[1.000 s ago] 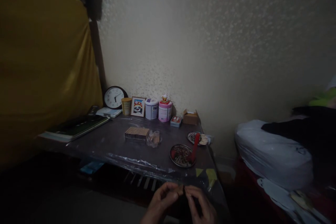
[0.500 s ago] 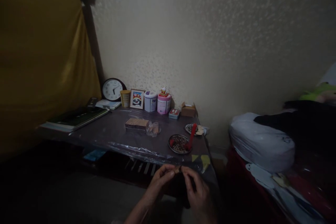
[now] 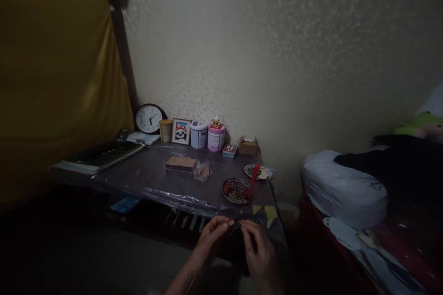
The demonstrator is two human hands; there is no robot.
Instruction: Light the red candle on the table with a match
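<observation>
In the lower middle, below the table's front edge, both my hands are raised close together. My left hand (image 3: pixel 212 236) pinches a small tan piece (image 3: pixel 231 223) with a dark end between thumb and fingers. The fingertips of my right hand (image 3: pixel 259 242) are pinched at the dark end; a thin thing may be between them, too small and dark to name. Just beyond lies a round metal plate (image 3: pixel 225 197) of dark and pale bits, with a red spoon (image 3: pixel 254 176) resting in it. Behind it, a smaller plate (image 3: pixel 246 166) carries several pale sticks (image 3: pixel 263 173).
A row of thin brown blocks (image 3: pixel 180 164) and a clear plastic bag (image 3: pixel 202 171) lie on the plastic-covered table (image 3: pixel 152 177). Along the wall stand a clock (image 3: pixel 150 118), a cup, a framed picture, two tins and a cardboard box (image 3: pixel 248 145). A white bundle (image 3: pixel 346 189) is at right.
More of the tan piece shows between my fingertips, and its dark end has shifted slightly. Both hands stay nearly in place; the view has shifted a little.
</observation>
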